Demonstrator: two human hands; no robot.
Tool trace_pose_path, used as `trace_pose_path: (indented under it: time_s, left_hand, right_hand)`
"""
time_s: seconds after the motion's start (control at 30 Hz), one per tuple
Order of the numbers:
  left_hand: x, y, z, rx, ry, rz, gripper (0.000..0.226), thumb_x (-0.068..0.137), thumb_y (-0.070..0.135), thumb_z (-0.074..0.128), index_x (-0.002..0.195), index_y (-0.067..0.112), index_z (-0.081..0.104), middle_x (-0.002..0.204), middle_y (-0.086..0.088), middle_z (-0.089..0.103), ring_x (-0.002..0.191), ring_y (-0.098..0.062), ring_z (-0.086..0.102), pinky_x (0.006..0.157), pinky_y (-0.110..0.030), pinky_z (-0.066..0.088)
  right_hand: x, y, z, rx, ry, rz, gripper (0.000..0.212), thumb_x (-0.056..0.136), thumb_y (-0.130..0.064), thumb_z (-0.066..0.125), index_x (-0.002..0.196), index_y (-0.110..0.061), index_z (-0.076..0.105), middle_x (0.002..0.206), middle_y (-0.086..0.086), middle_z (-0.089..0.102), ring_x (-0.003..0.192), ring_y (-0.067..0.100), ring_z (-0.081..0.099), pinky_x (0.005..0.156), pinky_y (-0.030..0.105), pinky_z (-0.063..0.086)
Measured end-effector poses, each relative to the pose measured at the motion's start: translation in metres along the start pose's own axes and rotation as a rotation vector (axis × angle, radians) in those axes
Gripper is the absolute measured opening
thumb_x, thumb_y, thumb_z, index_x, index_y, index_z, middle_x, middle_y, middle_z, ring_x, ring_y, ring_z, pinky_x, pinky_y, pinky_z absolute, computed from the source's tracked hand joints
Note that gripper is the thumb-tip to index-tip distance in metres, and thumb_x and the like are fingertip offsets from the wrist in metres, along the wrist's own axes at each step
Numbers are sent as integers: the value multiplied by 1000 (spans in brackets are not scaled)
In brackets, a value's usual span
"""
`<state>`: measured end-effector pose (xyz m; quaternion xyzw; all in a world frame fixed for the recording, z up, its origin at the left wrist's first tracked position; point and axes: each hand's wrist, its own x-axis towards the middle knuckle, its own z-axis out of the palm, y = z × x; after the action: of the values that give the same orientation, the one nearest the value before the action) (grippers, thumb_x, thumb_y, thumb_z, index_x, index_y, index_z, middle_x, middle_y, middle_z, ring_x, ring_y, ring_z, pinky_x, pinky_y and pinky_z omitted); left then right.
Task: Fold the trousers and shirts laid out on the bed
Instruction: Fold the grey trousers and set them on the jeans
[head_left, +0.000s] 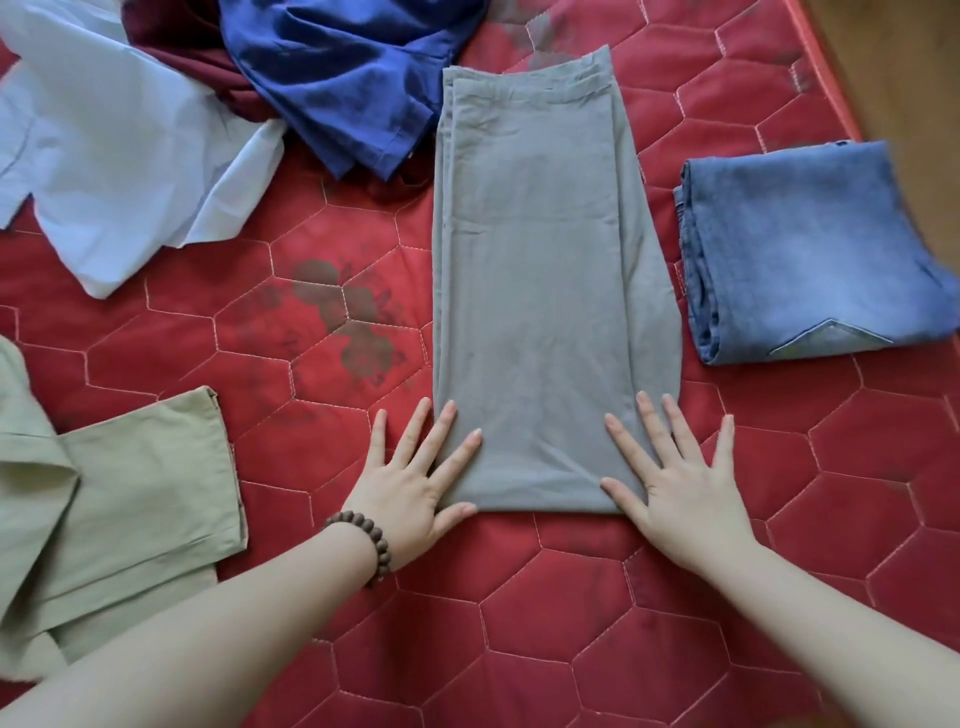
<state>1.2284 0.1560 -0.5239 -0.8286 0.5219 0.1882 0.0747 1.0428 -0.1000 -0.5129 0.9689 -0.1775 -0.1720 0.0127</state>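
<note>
The bed (519, 623) is covered by a red quilted spread stitched in hexagons, with a dark floral print left of centre; a strip of wooden floor (904, 67) shows at the upper right.

Centre: the grey cotton trousers (540, 291), folded into 1 long narrow panel that runs away from me, hems at the far end and the fold nearest me. My left hand (415, 483), with a brown wooden bead bracelet (371, 545) at the wrist, lies flat with fingers spread on the near left corner of the panel; some fingers rest on the cloth, the others on the spread. My right hand (675, 483) lies flat and spread in the same way on the near right corner. Neither hand grips anything.

Right: the folded blue denim jeans (810, 249), lying apart from the grey panel.

Upper left: a pale blue shirt (114, 156), a royal blue garment (353, 73) and a dark maroon garment (176, 57), all unfolded and overlapping.

Lower left: a pair of olive-green trousers (104, 499), loosely laid, partly under my left forearm.
</note>
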Motion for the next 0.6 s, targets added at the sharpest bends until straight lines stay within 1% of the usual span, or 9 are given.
trace_pose_path:
  time_s: [0.07, 0.13, 0.2, 0.27, 0.33, 0.4, 0.5, 0.53, 0.6]
  left_hand:
    - [0, 11, -7, -41, 46, -54, 68, 95, 58, 20, 153, 22, 19, 161, -12, 11, 149, -32, 0, 112, -67, 8]
    - [15, 28, -17, -107, 130, -104, 65, 96, 47, 27, 149, 9, 29, 159, -15, 18, 149, -30, 5, 114, -63, 13]
    - [40, 42, -23, -143, 170, -115, 63, 97, 40, 27, 150, 5, 26, 159, -15, 17, 149, -28, 5, 118, -56, 11]
    - [60, 42, -22, -151, 170, -140, 61, 100, 37, 26, 153, 9, 14, 162, -9, 6, 149, -23, -3, 121, -46, 0]
    - [72, 26, -18, -183, 185, -159, 57, 102, 33, 28, 154, 17, 12, 162, -3, 4, 149, -19, -1, 120, -42, -3]
    - [76, 4, -20, -205, 219, -76, 55, 100, 21, 38, 152, 20, 23, 160, -2, 16, 149, -21, 11, 120, -43, 4]
    - [75, -30, -27, -107, 231, 81, 69, 84, -6, 42, 148, 17, 34, 155, -6, 31, 145, -27, 25, 118, -48, 14]
    - [75, -41, -31, -46, 222, 101, 73, 79, -8, 35, 148, 18, 34, 154, -7, 32, 144, -28, 26, 118, -49, 15]
    - [76, -61, -37, 65, 202, 147, 77, 76, -3, 18, 148, 19, 35, 154, -7, 32, 143, -32, 27, 116, -54, 19]
  right_hand:
    - [9, -12, -11, 38, 146, 13, 65, 91, -53, 32, 148, -23, 33, 159, 11, 20, 148, 29, 15, 111, 68, 4]
    - [30, -40, -22, 96, 275, -39, 62, 90, -39, 39, 146, -13, 38, 157, 11, 27, 147, 27, 20, 113, 66, 10]
    - [54, -65, -26, 143, 292, -192, 60, 87, -31, 50, 143, -9, 45, 153, 10, 35, 143, 27, 30, 110, 66, 22]
    - [70, -67, -20, 143, 207, -342, 61, 89, -33, 56, 144, -12, 43, 152, 7, 36, 142, 25, 32, 110, 64, 24]
    - [84, -39, -14, 108, 141, -321, 57, 95, -42, 37, 148, -24, 32, 156, 2, 27, 145, 22, 24, 116, 59, 14]
    - [95, -2, -12, 74, 127, -199, 55, 97, -42, 22, 150, -28, 21, 158, -2, 18, 147, 19, 17, 118, 54, 6]
    - [97, 43, -17, 78, 173, -220, 53, 96, -14, 40, 148, -18, 33, 155, 4, 30, 143, 28, 29, 117, 53, 19]
    - [94, 54, -18, 66, 184, -284, 56, 91, -3, 40, 146, -15, 38, 153, 9, 35, 141, 31, 33, 115, 53, 25]
    - [85, 71, -21, -3, 191, -387, 62, 85, 1, 29, 144, -13, 43, 150, 12, 38, 138, 33, 37, 112, 53, 31]
